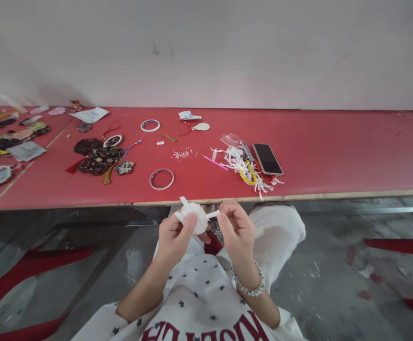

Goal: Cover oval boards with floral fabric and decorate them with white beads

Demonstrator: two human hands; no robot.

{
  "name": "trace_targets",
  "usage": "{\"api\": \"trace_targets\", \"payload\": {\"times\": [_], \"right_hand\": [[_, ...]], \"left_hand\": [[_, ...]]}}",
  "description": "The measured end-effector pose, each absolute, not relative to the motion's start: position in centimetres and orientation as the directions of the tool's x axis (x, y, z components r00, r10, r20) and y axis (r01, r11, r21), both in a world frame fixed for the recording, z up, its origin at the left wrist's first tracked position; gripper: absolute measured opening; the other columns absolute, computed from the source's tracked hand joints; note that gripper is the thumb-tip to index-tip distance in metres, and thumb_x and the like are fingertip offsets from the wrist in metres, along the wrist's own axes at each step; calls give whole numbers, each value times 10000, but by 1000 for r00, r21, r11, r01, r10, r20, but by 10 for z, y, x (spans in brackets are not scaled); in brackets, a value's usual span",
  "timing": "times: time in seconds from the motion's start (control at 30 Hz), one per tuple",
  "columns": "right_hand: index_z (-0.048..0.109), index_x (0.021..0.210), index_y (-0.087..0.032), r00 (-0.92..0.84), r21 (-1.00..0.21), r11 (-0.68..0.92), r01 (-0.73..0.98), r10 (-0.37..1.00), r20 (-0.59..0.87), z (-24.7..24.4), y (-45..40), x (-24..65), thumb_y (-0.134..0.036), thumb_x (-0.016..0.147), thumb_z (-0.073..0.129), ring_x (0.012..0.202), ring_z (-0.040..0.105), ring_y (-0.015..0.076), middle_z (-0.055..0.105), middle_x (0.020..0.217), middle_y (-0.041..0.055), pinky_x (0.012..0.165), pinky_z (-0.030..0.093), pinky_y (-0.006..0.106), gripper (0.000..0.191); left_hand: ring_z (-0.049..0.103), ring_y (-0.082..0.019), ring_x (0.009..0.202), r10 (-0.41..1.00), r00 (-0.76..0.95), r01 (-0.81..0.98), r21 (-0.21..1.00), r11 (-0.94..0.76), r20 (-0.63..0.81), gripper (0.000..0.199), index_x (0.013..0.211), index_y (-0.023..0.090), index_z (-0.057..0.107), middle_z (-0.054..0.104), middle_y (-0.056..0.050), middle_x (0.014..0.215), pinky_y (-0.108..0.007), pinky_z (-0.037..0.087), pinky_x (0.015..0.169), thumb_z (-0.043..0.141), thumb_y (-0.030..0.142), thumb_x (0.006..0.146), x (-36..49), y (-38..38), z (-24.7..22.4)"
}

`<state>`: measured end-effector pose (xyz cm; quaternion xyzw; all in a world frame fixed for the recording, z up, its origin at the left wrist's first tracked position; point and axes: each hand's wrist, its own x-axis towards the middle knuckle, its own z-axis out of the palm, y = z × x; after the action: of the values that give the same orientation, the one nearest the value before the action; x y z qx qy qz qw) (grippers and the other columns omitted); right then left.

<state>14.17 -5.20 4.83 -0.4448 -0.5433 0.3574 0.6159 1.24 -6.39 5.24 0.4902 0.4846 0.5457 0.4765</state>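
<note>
Over my lap, just in front of the table edge, my left hand (178, 231) grips a small white round piece (200, 219) between thumb and fingers. White strips stick out from its upper left side. My right hand (237, 226), with a beaded bracelet at the wrist, pinches a short white strip (212, 215) at the piece's right side. The strip looks like tape backing or double-sided tape; I cannot tell which. Its inner end meets the white piece. The fingertips under the piece are partly hidden.
On the red table (341, 156) lie two tape rolls (161, 188), small white beads (182, 154), a pink pen-like stick (215, 163), a heap of white strips (235, 158) with yellow-handled scissors (248, 174), and a phone (267, 159). Dark patterned fabric pieces (100, 158) and tassels lie left.
</note>
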Motion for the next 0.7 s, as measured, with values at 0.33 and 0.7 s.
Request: {"api": "trace_targets", "payload": {"times": [0.33, 0.7], "right_hand": [[546, 707, -194, 296, -966, 248, 78, 919, 260, 40, -40, 175, -187, 799, 556, 677, 530, 112, 563, 730, -3, 614, 428, 242, 93], [588, 749, -201, -41, -760, 346, 551, 920, 390, 50, -32, 180, -65, 740, 489, 800, 572, 172, 617, 816, 36, 740, 454, 331, 168]], "left_hand": [[624, -172, 440, 982, -184, -254, 967, 5, -53, 286, 810, 117, 631, 654, -26, 538, -255, 488, 446, 610, 402, 807, -4, -45, 33], [626, -173, 433, 996, 85, -254, 966, 56, -36, 298, 876, 110, 626, 683, -59, 599, -272, 498, 458, 554, 398, 851, -3, -47, 40]]}}
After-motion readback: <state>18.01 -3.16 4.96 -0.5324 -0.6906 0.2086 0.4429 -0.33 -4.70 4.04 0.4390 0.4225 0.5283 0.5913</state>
